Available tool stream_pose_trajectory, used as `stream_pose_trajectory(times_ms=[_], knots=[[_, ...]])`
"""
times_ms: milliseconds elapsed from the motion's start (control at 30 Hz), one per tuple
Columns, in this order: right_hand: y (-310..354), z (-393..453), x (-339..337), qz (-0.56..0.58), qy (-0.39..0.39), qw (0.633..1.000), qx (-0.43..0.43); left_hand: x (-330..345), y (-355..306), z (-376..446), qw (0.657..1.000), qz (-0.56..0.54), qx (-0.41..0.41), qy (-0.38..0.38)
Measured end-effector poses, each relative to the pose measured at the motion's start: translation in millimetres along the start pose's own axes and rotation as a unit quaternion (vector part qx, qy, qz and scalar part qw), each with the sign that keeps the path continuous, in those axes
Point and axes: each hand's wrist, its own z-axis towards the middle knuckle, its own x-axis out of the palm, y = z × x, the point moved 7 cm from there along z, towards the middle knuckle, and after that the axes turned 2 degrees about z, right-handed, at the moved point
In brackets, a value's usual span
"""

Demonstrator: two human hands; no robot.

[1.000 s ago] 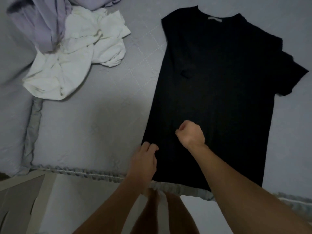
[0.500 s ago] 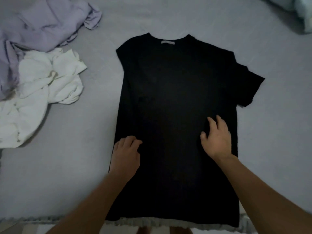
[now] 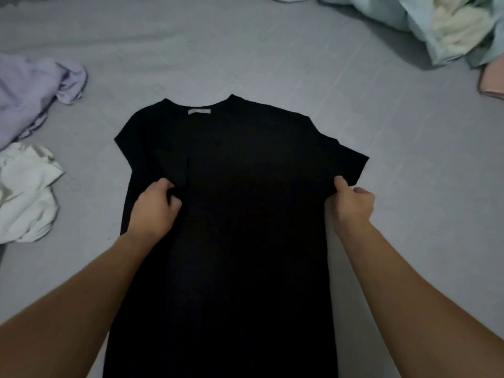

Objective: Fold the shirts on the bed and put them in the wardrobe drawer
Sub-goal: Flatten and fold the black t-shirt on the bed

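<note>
Black shirt (image 3: 245, 214) spread flat, collar away.

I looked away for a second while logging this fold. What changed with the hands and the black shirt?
Both hands moved up the black shirt. The left hand now grips cloth near the left armpit; the right hand pinches the edge below the right sleeve. Earlier they held nothing. The shirt stayed spread flat on the bed.

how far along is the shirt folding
Early. Done: the black short-sleeved t-shirt lies spread on the grey bed. In hand: left hand and right hand each grip its fabric. Left: crumpled lilac shirt and crumpled white shirt, unfolded.
</note>
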Motion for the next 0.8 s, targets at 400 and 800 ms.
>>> stream_pose_trajectory(times_ms=[400,800], knots=[[34,-61,84,-0.277,0.316,0.865,-0.275,20,-37,-9,0.998,-0.044,-0.011,0.036],[-36,-43,-1,-0.217,0.211,0.934,-0.188,71,-187,48,0.967,-0.187,-0.029,0.171]])
